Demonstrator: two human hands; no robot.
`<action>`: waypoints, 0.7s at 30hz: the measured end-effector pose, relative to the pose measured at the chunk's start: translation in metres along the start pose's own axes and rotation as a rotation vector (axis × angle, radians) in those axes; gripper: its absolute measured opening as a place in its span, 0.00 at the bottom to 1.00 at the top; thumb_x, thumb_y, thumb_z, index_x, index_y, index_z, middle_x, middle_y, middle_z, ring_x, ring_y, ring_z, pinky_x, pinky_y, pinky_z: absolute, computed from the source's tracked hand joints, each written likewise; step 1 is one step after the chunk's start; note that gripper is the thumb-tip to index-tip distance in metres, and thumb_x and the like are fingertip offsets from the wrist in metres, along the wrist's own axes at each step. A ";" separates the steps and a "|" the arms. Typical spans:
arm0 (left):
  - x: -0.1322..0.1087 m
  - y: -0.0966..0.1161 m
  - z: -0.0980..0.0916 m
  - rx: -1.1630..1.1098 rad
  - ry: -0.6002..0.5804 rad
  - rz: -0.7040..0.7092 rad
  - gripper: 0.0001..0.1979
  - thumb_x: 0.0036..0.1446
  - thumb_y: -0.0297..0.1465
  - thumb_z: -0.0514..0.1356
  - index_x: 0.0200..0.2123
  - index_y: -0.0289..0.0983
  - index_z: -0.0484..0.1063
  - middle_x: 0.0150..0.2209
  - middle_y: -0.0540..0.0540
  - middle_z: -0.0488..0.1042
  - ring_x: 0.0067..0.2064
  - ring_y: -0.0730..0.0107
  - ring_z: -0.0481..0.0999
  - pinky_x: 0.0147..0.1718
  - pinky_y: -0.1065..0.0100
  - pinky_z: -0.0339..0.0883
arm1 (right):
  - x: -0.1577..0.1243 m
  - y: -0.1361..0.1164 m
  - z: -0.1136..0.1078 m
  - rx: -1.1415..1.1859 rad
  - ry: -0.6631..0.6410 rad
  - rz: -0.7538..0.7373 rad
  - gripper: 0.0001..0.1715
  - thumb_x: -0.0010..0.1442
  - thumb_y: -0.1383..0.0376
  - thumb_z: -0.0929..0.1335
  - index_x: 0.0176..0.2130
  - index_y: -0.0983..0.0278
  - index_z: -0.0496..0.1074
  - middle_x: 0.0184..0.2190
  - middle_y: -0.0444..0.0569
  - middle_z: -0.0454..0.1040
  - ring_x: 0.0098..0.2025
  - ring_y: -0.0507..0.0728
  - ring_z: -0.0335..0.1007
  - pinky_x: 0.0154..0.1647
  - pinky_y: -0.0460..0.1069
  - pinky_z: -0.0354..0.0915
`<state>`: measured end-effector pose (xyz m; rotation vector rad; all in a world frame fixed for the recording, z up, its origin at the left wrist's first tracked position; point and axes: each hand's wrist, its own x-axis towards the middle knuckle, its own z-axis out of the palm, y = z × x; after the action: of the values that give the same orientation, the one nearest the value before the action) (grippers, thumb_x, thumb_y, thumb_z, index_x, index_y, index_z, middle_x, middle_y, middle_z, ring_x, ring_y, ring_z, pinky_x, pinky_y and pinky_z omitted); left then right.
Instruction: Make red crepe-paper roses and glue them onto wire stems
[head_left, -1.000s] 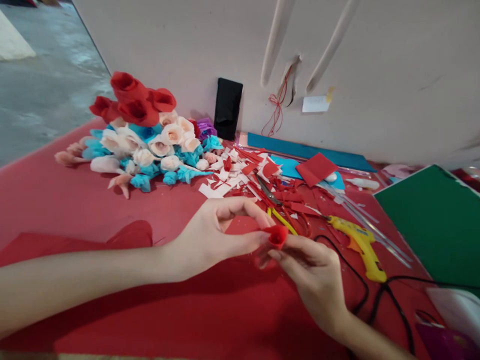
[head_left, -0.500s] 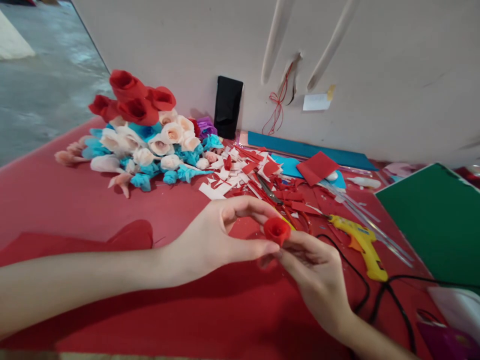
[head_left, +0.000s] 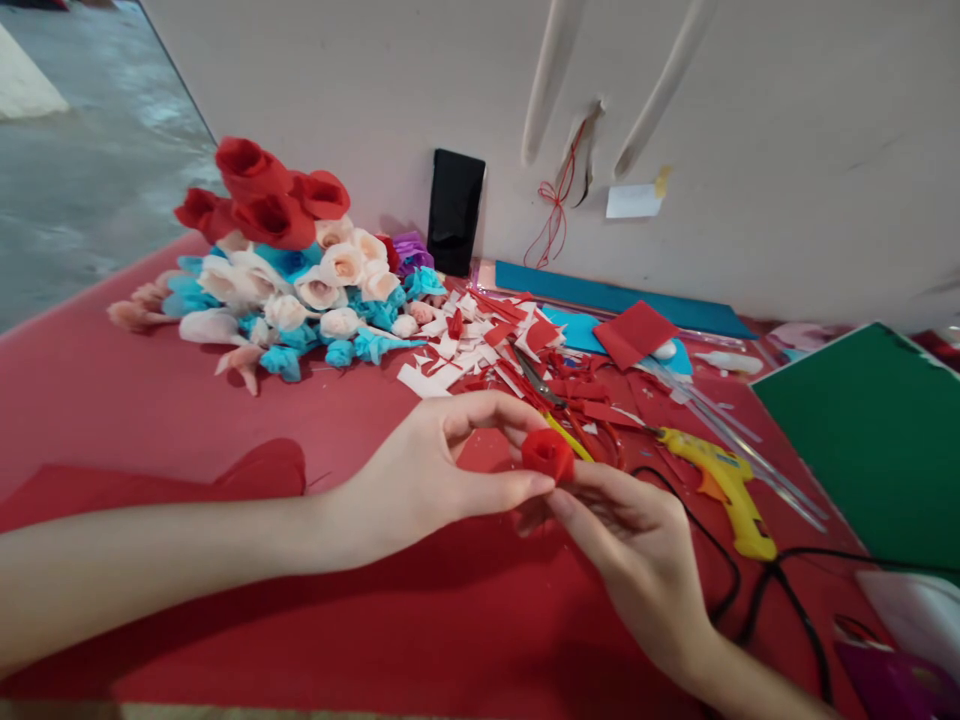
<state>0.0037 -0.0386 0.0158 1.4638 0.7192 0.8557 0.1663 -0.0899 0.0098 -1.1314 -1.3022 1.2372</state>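
Observation:
A small red paper flower [head_left: 547,455] is pinched between both hands above the red table. My left hand [head_left: 450,475] curls round its far and left side, thumb tip at its base. From the right, my right hand [head_left: 637,525] grips the lower part with thumb and fingers, which hide that part. Just beyond the flower lie scissors [head_left: 536,378] among red and white paper scraps [head_left: 480,335]. Red crepe paper [head_left: 187,480] lies partly under my left forearm.
Finished red flowers [head_left: 274,215] top a heap of white and blue ones [head_left: 300,300] at back left. A black phone [head_left: 456,212] leans on the wall. At right are a yellow glue gun [head_left: 724,490], its black cord [head_left: 795,605] and a green board [head_left: 870,450].
The red flower has tilted and shifted slightly left in my fingers, its opening turning. Both hands keep their grip, with the right thumb moved a little left.

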 end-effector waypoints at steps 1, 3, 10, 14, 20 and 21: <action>0.000 0.001 -0.001 -0.010 -0.016 0.010 0.09 0.50 0.25 0.62 0.36 0.39 0.69 0.32 0.54 0.72 0.36 0.78 0.72 0.36 0.77 0.66 | 0.000 -0.001 0.000 0.014 -0.006 0.007 0.05 0.54 0.71 0.68 0.32 0.63 0.74 0.25 0.44 0.77 0.26 0.49 0.74 0.29 0.38 0.69; 0.001 0.003 -0.003 -0.040 -0.064 0.020 0.10 0.51 0.24 0.61 0.38 0.39 0.69 0.34 0.53 0.73 0.38 0.77 0.73 0.37 0.78 0.66 | 0.001 -0.003 -0.002 0.047 -0.024 0.030 0.05 0.54 0.70 0.68 0.31 0.63 0.74 0.24 0.43 0.76 0.25 0.48 0.73 0.28 0.38 0.69; 0.007 0.005 -0.009 -0.024 -0.110 0.079 0.15 0.52 0.18 0.56 0.41 0.40 0.70 0.36 0.52 0.76 0.39 0.77 0.75 0.36 0.80 0.67 | -0.001 -0.004 -0.014 0.182 -0.131 0.136 0.05 0.57 0.66 0.67 0.32 0.63 0.73 0.25 0.44 0.75 0.23 0.48 0.71 0.27 0.41 0.67; 0.005 0.002 -0.008 0.055 -0.083 0.171 0.17 0.47 0.20 0.62 0.41 0.41 0.70 0.38 0.53 0.74 0.42 0.77 0.73 0.41 0.80 0.66 | 0.000 -0.007 -0.016 0.184 -0.180 0.204 0.04 0.57 0.66 0.67 0.32 0.64 0.72 0.23 0.44 0.75 0.22 0.47 0.70 0.25 0.40 0.65; 0.003 0.001 -0.009 0.163 -0.118 0.274 0.17 0.49 0.22 0.62 0.42 0.42 0.69 0.40 0.52 0.74 0.42 0.75 0.72 0.43 0.76 0.66 | 0.002 -0.018 -0.016 0.127 -0.209 0.265 0.03 0.55 0.66 0.68 0.31 0.65 0.72 0.22 0.44 0.75 0.21 0.47 0.70 0.24 0.40 0.65; 0.003 0.001 -0.009 0.186 -0.125 0.303 0.16 0.49 0.22 0.62 0.42 0.42 0.69 0.40 0.51 0.73 0.42 0.74 0.72 0.43 0.75 0.66 | 0.002 -0.019 -0.016 0.113 -0.212 0.278 0.04 0.54 0.66 0.68 0.30 0.65 0.72 0.21 0.44 0.75 0.20 0.47 0.70 0.24 0.40 0.65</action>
<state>-0.0021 -0.0312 0.0169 1.8076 0.4998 0.9348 0.1819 -0.0878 0.0292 -1.1514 -1.2393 1.6528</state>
